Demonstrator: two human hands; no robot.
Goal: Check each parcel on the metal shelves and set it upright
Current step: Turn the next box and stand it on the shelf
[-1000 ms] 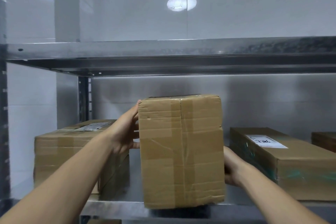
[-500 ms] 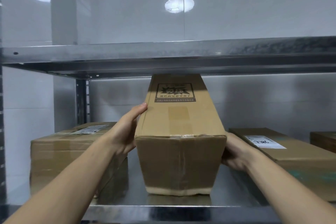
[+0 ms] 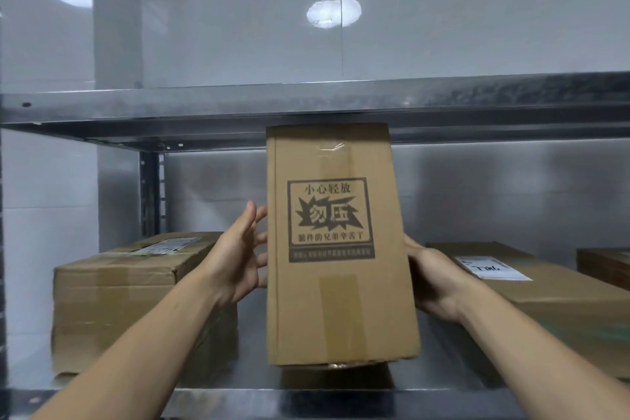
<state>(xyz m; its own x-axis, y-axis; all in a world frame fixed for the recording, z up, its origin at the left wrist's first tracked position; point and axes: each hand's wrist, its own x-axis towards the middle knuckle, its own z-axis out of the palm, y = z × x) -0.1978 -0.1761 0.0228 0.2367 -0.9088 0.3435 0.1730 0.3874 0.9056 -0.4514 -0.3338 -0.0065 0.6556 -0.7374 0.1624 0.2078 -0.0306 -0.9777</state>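
4 cardboard parcels sit at the lower shelf, beneath 1 upper shelf. The middle parcel stands on end between 2 hands, printed face toward the camera; whether its base touches the lower shelf cannot be told. The left parcel lies flat beside it, as do the right parcel and the far-right parcel, cut by the frame. The left hand is spread, its straight fingers against the middle parcel's left side. The right hand presses its right side, fingers hidden behind, so their curl cannot be told.

The parcel carries a black stamp — 小心轻放, 勿压.
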